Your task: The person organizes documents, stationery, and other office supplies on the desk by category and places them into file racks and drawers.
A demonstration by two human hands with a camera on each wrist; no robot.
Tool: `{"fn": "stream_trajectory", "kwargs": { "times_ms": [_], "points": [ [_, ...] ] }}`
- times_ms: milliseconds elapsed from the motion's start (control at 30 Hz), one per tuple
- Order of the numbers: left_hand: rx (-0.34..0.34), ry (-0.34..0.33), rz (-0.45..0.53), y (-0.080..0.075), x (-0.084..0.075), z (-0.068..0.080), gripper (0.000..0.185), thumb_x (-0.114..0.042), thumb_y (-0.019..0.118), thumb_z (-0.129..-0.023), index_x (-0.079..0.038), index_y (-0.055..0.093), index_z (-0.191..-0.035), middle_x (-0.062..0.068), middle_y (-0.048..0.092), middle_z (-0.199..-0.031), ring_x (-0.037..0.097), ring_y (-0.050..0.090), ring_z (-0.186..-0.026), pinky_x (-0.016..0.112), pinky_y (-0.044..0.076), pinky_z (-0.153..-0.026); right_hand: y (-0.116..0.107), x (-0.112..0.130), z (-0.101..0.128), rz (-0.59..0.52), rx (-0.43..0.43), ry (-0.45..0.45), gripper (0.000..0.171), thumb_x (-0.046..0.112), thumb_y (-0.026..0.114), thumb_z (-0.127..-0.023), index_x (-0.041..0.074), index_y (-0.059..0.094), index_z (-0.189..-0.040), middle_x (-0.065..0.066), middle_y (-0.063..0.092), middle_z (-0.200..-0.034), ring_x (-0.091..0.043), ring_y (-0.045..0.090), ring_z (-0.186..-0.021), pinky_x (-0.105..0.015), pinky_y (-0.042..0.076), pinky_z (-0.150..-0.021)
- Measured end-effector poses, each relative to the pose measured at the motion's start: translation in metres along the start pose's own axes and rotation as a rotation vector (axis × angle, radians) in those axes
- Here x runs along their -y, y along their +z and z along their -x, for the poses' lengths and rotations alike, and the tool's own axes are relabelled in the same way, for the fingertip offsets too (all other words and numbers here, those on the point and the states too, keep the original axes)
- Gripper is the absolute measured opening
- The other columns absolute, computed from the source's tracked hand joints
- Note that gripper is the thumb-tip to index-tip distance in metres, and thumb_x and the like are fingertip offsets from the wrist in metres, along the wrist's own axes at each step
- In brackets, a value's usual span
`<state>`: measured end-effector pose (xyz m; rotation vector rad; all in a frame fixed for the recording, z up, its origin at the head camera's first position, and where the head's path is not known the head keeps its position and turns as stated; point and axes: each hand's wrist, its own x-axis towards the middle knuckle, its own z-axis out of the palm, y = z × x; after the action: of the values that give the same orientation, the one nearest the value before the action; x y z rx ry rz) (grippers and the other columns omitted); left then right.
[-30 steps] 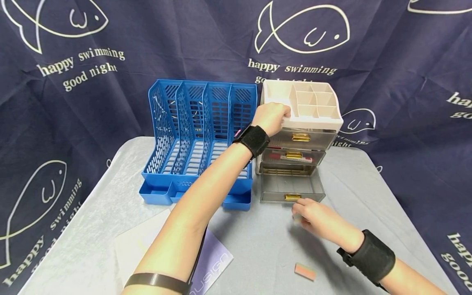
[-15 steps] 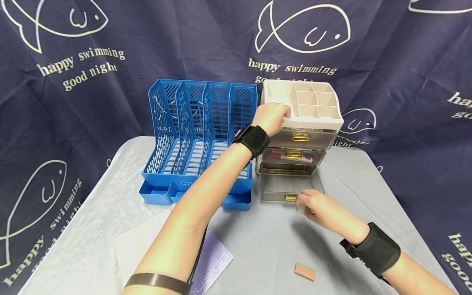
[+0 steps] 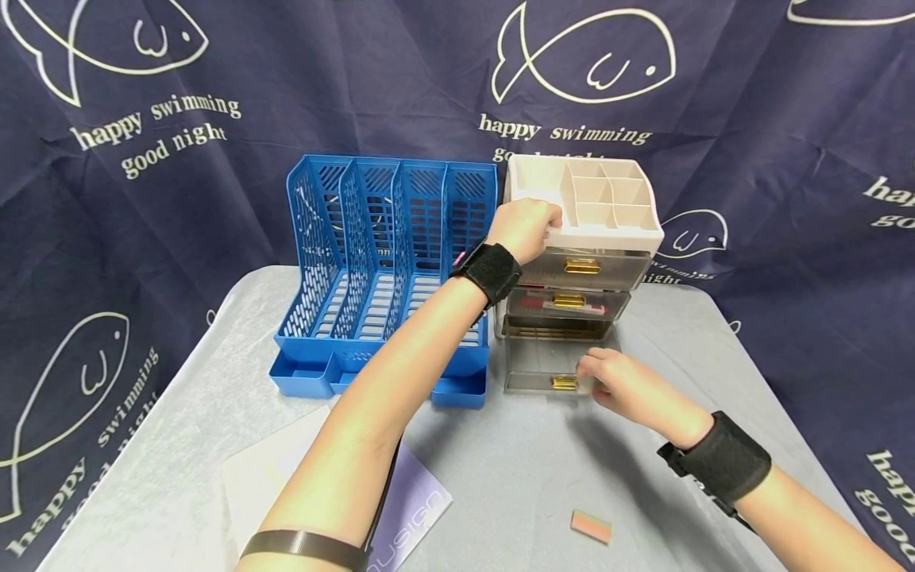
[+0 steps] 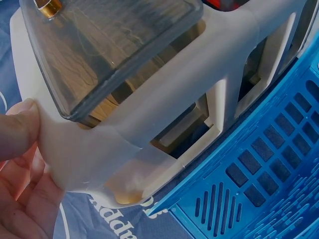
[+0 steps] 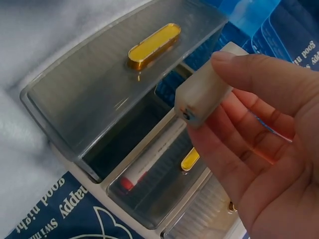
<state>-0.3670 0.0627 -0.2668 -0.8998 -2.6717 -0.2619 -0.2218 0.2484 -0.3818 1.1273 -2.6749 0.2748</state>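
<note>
bottom drawer [image 3: 554,367]: pulled out, top open, reachable from above
left side: blue file rack [image 3: 389,262] just beside organizer [image 3: 579,262], blocks
front desk [image 3: 515,469]: free; small eraser [image 3: 591,527] near edge

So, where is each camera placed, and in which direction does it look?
Head: looks forward and down at the table; both forearms and hands show.
Left wrist: close under the organizer, gripped by the left hand.
Right wrist: looks at the open bottom drawer; the right hand pinches a white eraser.
All three views share the organizer.
</note>
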Motion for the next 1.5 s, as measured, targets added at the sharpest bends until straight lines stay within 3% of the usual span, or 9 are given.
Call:
{"fn": "stream_trajectory", "kwargs": {
  "times_ms": [500,933,1200,1500],
  "points": [
    [-0.006,-0.002,-0.004,-0.001,0.001,0.001,0.025,-0.007,0.058,-0.088,-0.021,0.069,-0.105,-0.006,0.069,-0.107,0.012,0.062,-0.098,0.030,0.049,-0.084,0.002,-0.021,-0.008,0.000,-0.028,0.037,0.033,-0.013,0.073,-0.060,0.006,0.057,-0.081,-0.003,0.057,-0.080,-0.017,0.058,-0.073,-0.033,0.050,-0.066],
    [0.003,-0.006,0.004,0.000,0.001,0.002,0.026,-0.006,0.058,-0.088,-0.021,0.069,-0.106,-0.005,0.068,-0.107,0.012,0.062,-0.097,0.029,0.049,-0.084,0.017,-0.040,-0.027,0.008,-0.041,0.056,0.031,-0.015,0.072,-0.061,0.006,0.057,-0.078,-0.003,0.055,-0.076,-0.020,0.058,-0.072,-0.036,0.049,-0.065],
    [0.003,-0.002,0.000,0.000,0.000,0.001,0.025,-0.008,0.059,-0.088,-0.022,0.070,-0.106,-0.006,0.069,-0.108,0.012,0.062,-0.099,0.030,0.049,-0.085,0.027,-0.051,-0.033,0.025,0.040,0.142,0.028,-0.012,0.072,-0.062,0.006,0.057,-0.078,-0.003,0.054,-0.076,-0.020,0.057,-0.070,-0.036,0.049,-0.064],
    [-0.002,-0.002,-0.002,-0.002,0.000,0.001,0.025,-0.008,0.058,-0.088,-0.022,0.070,-0.106,-0.006,0.068,-0.108,0.011,0.062,-0.098,0.029,0.049,-0.084,0.040,-0.060,-0.039,0.006,0.111,0.179,0.022,-0.012,0.067,-0.068,0.004,0.058,-0.080,-0.005,0.054,-0.076,-0.020,0.055,-0.068,-0.035,0.047,-0.060]
  ]
}}
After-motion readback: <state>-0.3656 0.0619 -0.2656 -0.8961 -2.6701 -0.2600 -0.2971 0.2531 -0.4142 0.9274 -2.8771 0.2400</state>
